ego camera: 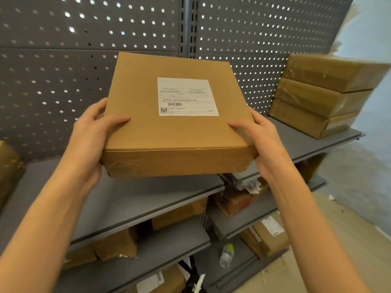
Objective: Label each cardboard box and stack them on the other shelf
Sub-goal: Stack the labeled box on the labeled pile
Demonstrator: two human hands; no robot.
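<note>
Item: box [177,125], flat brown cardboard, held in mid-air at the centre of your view, above the grey left shelf [118,199] and touching no shelf. Its top tilts toward you.

Label [187,96]: white, stuck flat on the box top, slightly toward 12 o'clock of the lid's middle. It carries printed text, a barcode and a QR code at its lower left corner. The text is too small to read.

Your left hand [93,132]: grips the box's left near corner, at 9 o'clock of the box. The thumb lies on the lid and the fingers curl round the side and underneath.

Your right hand [260,136]: grips the box's right near corner, at 3 o'clock of the box, thumb on the lid, fingers wrapped below.

Stack [323,96]: three like boxes, taped, one upon another on the right shelf [300,144], at 2 o'clock of the held box and well apart from it.

Backing: perforated grey panel [53,66] behind both shelves, with an upright post [187,26] at 12 o'clock.

Lower shelves: several cardboard parcels [179,214], some labelled. A clear bottle [226,255] with a green cap stands at 5 o'clock.

At the left edge, 9 o'clock, part of another brown package [8,166] rests on the left shelf.
</note>
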